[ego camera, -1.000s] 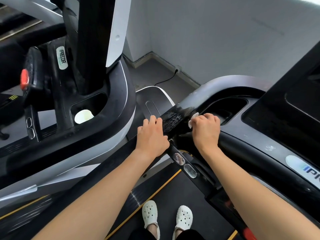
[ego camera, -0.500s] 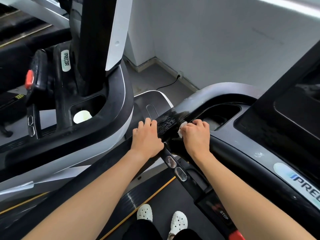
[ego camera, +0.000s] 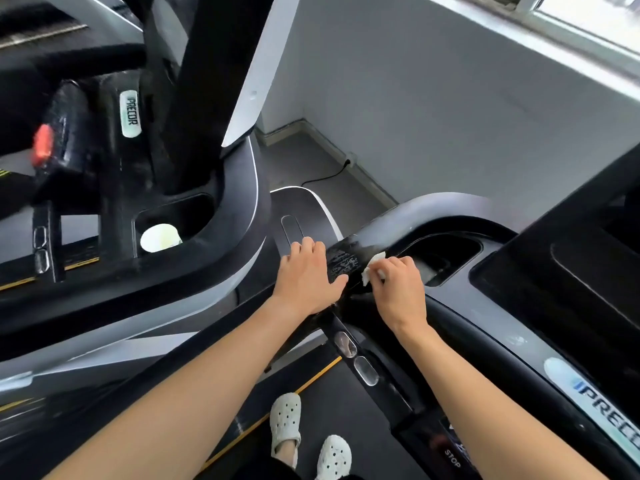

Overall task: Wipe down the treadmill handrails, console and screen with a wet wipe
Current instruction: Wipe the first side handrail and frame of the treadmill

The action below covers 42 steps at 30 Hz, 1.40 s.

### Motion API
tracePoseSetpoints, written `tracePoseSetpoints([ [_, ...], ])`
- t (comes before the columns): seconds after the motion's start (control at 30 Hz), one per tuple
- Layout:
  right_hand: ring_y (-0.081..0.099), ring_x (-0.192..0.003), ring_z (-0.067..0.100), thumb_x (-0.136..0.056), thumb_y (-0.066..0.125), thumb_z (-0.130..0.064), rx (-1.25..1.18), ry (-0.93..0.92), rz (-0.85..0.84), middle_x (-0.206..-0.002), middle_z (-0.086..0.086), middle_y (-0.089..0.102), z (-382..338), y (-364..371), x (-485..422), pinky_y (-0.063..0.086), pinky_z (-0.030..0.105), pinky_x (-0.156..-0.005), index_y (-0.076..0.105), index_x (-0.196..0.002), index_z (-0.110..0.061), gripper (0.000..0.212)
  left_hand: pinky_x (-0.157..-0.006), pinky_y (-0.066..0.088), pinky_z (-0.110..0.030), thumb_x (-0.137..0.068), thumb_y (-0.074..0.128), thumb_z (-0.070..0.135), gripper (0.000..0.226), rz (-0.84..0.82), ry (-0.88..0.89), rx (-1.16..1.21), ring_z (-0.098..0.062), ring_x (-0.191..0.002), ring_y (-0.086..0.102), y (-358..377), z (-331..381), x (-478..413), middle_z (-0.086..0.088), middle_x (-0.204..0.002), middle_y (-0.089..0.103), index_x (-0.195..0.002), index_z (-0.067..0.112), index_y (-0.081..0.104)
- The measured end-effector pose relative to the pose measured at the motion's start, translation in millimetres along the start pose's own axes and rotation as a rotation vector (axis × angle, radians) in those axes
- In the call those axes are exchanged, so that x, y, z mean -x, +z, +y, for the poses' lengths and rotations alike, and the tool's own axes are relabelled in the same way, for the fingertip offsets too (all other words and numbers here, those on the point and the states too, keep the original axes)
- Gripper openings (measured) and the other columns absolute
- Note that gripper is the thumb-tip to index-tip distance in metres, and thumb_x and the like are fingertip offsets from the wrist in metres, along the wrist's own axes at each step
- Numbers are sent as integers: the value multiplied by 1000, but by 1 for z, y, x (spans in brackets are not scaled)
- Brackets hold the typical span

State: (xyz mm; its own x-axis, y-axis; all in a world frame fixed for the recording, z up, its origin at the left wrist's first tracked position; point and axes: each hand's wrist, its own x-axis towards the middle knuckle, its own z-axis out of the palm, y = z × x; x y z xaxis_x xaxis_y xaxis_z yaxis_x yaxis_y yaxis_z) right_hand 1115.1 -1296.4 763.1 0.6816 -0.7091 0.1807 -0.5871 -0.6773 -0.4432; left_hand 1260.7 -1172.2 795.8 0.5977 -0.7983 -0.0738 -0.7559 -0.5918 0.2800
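I stand on a black treadmill. My right hand (ego camera: 398, 289) holds a small white wet wipe (ego camera: 372, 266) against the top of the left handrail (ego camera: 343, 263), where the surface is streaked wet. My left hand (ego camera: 306, 278) lies on the same rail just left of the wipe, fingers draped over its far side. The console (ego camera: 519, 306) with a cup recess (ego camera: 446, 252) stretches to the right. The dark screen (ego camera: 595, 265) rises at the right edge.
A second treadmill (ego camera: 194, 265) stands close on the left, with a white cup (ego camera: 159, 237) in its holder and a red stop button (ego camera: 43, 145). Metal pulse sensors (ego camera: 356, 355) sit on the inner bar. A grey wall (ego camera: 450, 116) and a floor cable (ego camera: 325, 176) lie ahead.
The view has shifted a little. My right hand has loosened over the wipe and more of it shows past my fingers. My left hand stays on the rail.
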Motion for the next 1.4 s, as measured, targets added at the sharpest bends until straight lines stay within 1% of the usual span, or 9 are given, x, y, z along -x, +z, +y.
tracePoseSetpoints([
  [0.1, 50, -91, 17, -96, 68, -13, -110, 75, 111, -93, -5, 69, -1, -11, -22, 37, 24, -75, 72, -98, -18, 7, -93, 48, -43, -89, 58, 66, 65, -71, 51, 96, -25, -112, 48, -3, -5, -13, -2, -122, 48, -126, 13, 52],
  [0.2, 59, -103, 20, -96, 68, -9, -93, 41, 79, -107, -1, 74, -10, -6, -32, 45, 26, -88, 76, -111, -13, 18, -95, 51, -45, -87, 65, 66, 71, -133, 69, 157, -23, -117, 48, -4, -11, -21, -1, -124, 49, -130, 11, 51],
  [0.43, 60, -119, 24, -95, 69, -11, 126, -312, -26, -123, 3, 72, -33, -1, -15, 47, 35, -109, 75, -111, -8, 17, -95, 51, -42, -72, 77, 71, 75, -170, 110, 229, -22, -111, 56, -8, -27, -36, 1, -115, 55, -119, 15, 59],
  [0.57, 63, -103, 37, -93, 65, 1, 285, -249, -56, -102, 12, 68, -20, -18, -35, 54, 44, -88, 65, -110, -2, 18, -92, 52, -41, -71, 78, 73, 75, -177, 121, 228, -21, -106, 57, -10, -31, -39, 2, -112, 55, -116, 16, 59],
  [0.73, 53, -131, 37, -95, 45, 9, 164, 4, -102, -124, 16, 66, -28, -17, -38, 49, 43, -99, 56, -129, -3, 38, -93, 51, -41, -74, 77, 71, 73, -165, 140, 253, -21, -108, 55, -7, -34, -36, 1, -111, 52, -115, 15, 57],
  [0.83, 47, -138, 28, -95, 47, 5, 115, -173, -192, -143, 13, 57, -44, -3, -22, 40, 37, -112, 51, -145, -9, 52, -91, 49, -37, -73, 78, 68, 71, -151, 135, 301, -20, -109, 54, -6, -35, -35, 1, -111, 52, -115, 15, 57],
  [0.93, 35, -151, 26, -89, 49, -3, 192, -309, -312, -157, 8, 46, -40, 9, -26, 28, 46, -125, 49, -150, -10, 61, -88, 48, -36, -74, 79, 65, 68, -139, 125, 334, -20, -110, 55, -5, -35, -34, 1, -110, 52, -114, 15, 57],
  [1.23, 39, -147, 28, -102, 40, -11, 289, -159, -341, -140, 1, 62, -31, 5, -91, 18, 40, -123, 64, -131, -12, 38, -85, 43, -30, -75, 78, 66, 66, -115, 119, 344, -16, -107, 50, 0, -36, -31, 5, -110, 50, -115, 18, 57],
  [1.4, 42, -145, 22, -93, 21, -29, 270, -381, -512, -131, -1, 66, -37, 17, -81, 18, 42, -125, 64, -126, -19, 54, -83, 41, -28, -74, 79, 64, 70, -102, 118, 387, -17, -110, 52, 2, -36, -34, 5, -112, 53, -121, 18, 55],
])
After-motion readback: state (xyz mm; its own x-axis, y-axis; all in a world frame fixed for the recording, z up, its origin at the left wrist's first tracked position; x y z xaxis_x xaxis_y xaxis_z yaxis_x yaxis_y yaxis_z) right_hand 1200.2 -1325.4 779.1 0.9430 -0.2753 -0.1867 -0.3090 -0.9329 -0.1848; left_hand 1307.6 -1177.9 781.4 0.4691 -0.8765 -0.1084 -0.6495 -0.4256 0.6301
